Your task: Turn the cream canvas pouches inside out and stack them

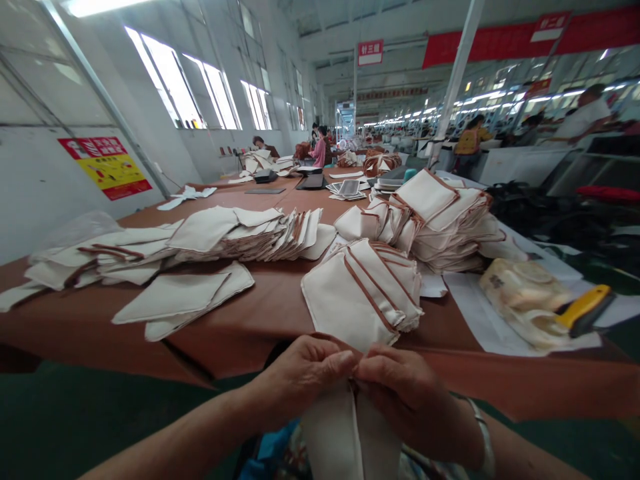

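Cloth (327, 427), cream and brown, hangs pinched by left fingers (339, 363) and right fingers (383, 365).

Plain cream cloth piece (327, 427) with brown upper edging; stacked flat cream cloth panels (345, 300), unpatterned, bordered in reddish-brown; broad, smooth table cover (275, 300), solid brown. Yellow-and-black hand tool (585, 310); narrow silvery-white bangle (485, 437); bright blue lap fabric (273, 443), with multicoloured patterning beside it. Rectangular wall poster (107, 167), red at top and bottom, yellow between; long overhead banner (480, 47), red.
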A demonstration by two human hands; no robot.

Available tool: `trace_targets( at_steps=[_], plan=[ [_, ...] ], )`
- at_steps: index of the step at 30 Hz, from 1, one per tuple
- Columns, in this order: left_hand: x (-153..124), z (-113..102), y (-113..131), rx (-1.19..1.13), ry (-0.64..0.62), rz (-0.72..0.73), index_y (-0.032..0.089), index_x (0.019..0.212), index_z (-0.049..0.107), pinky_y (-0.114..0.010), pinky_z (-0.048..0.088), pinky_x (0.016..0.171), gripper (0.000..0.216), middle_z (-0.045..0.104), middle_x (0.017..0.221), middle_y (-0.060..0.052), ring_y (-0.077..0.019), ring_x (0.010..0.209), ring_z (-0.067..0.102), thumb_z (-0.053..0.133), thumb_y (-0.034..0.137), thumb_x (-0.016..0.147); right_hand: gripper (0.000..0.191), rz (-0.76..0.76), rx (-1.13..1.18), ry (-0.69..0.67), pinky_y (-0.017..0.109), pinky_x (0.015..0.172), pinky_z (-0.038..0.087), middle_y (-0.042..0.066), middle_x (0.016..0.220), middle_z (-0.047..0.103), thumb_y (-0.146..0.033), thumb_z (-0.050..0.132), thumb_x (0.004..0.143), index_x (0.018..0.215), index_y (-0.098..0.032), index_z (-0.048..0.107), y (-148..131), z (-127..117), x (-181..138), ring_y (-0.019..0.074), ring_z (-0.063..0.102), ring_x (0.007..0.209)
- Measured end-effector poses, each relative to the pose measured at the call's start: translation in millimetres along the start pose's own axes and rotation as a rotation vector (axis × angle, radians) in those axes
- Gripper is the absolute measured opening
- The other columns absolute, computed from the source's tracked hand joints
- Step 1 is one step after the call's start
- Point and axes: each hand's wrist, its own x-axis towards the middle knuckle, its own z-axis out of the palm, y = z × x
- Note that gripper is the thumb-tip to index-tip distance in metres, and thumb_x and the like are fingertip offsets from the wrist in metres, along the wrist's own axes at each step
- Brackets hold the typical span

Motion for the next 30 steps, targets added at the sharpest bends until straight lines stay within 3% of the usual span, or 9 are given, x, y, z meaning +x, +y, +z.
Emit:
trace_targets(
  at_steps=[3, 6, 8, 13, 17, 19, 22, 27, 30],
  plan=[
    [-0.8, -4.0, -1.8, 0.071, -0.033, -0.078, 0.010, 0.069, 0.060, -0.021, 0.021, 0.048, 0.051, 0.040, 0.059, 0.004, -0.0076, 0.053, 0.028, 0.066, 0.060, 0.075, 0.015, -0.049, -0.054, -0.041, 0.026, 0.062, 0.037, 0.004, 0.076, 0.053, -0.011, 0.044, 0.092, 0.089, -0.019, 0.058, 1.8, 0.4, -4.5, 0.0152, 0.048, 0.067],
    [-3.0, -6.7, 0.8, 0.112, -0.072, -0.087, 0.010, 0.072, 0.061, -0.022, 0.020, 0.048, 0.049, 0.041, 0.059, 0.004, -0.0077, 0.054, 0.028, 0.070, 0.059, 0.072, 0.012, -0.072, -0.054, -0.034, 0.026, 0.065, 0.038, 0.004, 0.078, 0.056, -0.013, 0.046, 0.092, 0.089, -0.019, 0.056, 0.3, -1.0, -7.3, 0.0157, 0.051, 0.071],
    [-5.5, -5.8, 5.1, 0.150, -0.102, -0.055, 0.011, 0.072, 0.061, -0.021, 0.021, 0.048, 0.046, 0.042, 0.061, 0.004, -0.0076, 0.053, 0.029, 0.068, 0.056, 0.075, 0.004, 0.023, 0.054, -0.039, 0.025, 0.064, 0.038, 0.003, 0.078, 0.056, -0.021, 0.052, 0.092, 0.091, -0.019, 0.055, -2.0, -4.4, -7.5, 0.0151, 0.051, 0.070],
    [-13.3, 0.5, 16.9, 0.357, -0.074, 0.114, 0.011, 0.072, 0.061, -0.019, 0.030, 0.052, 0.042, 0.054, 0.075, -0.002, -0.0106, 0.062, 0.041, 0.059, 0.052, 0.083, 0.038, 0.416, 0.443, -0.170, 0.023, 0.058, 0.034, -0.001, 0.074, 0.045, -0.048, 0.038, 0.098, 0.088, -0.016, 0.055, -6.2, -18.6, 0.5, 0.0122, 0.040, 0.065],
    [-18.0, 1.4, 20.8, 0.489, -0.041, 0.150, 0.012, 0.077, 0.062, -0.020, 0.033, 0.055, 0.039, 0.054, 0.072, -0.001, -0.0116, 0.063, 0.042, 0.057, 0.050, 0.085, 0.045, 0.445, 0.483, -0.347, 0.021, 0.049, 0.023, -0.004, 0.066, 0.034, -0.054, 0.046, 0.093, 0.072, -0.015, 0.051, -9.4, -24.6, 11.0, 0.0090, 0.028, 0.058],
    [-19.5, 1.6, 20.2, 0.493, -0.037, 0.155, 0.012, 0.078, 0.061, -0.020, 0.032, 0.054, 0.038, 0.052, 0.070, 0.000, -0.0107, 0.061, 0.040, 0.058, 0.049, 0.085, 0.043, 0.401, 0.473, -0.344, 0.020, 0.049, 0.023, -0.005, 0.065, 0.034, -0.054, 0.052, 0.091, 0.072, -0.015, 0.052, -10.9, -23.2, 13.3, 0.0087, 0.028, 0.058],
    [-19.1, 4.1, 13.8, 0.329, -0.065, 0.131, 0.013, 0.076, 0.057, -0.020, 0.028, 0.051, 0.039, 0.050, 0.068, 0.001, -0.0094, 0.059, 0.037, 0.062, 0.051, 0.083, 0.043, 0.353, 0.607, -0.296, 0.021, 0.052, 0.025, -0.004, 0.066, 0.038, -0.053, 0.055, 0.089, 0.072, -0.014, 0.052, -8.9, -15.4, 10.6, 0.0088, 0.031, 0.060],
    [-12.2, 4.4, 1.2, -0.184, -0.118, 0.059, 0.014, 0.071, 0.054, -0.020, 0.025, 0.047, 0.048, 0.050, 0.061, 0.002, -0.0072, 0.050, 0.035, 0.073, 0.057, 0.069, 0.040, 0.378, 0.748, -0.172, 0.022, 0.052, 0.024, -0.003, 0.065, 0.042, -0.049, 0.058, 0.089, 0.072, -0.013, 0.054, 2.5, -6.0, 0.3, 0.0090, 0.032, 0.058],
    [-11.7, -2.1, 7.4, -0.215, -0.092, -0.016, 0.009, 0.076, 0.064, -0.020, 0.026, 0.046, 0.065, 0.054, 0.064, -0.003, -0.0086, 0.049, 0.038, 0.054, 0.073, 0.075, 0.039, 0.383, 0.690, -0.134, 0.023, 0.053, 0.025, -0.002, 0.065, 0.042, -0.047, 0.058, 0.089, 0.071, -0.013, 0.056, 5.7, -9.3, -1.9, 0.0100, 0.033, 0.060]
  ],
)
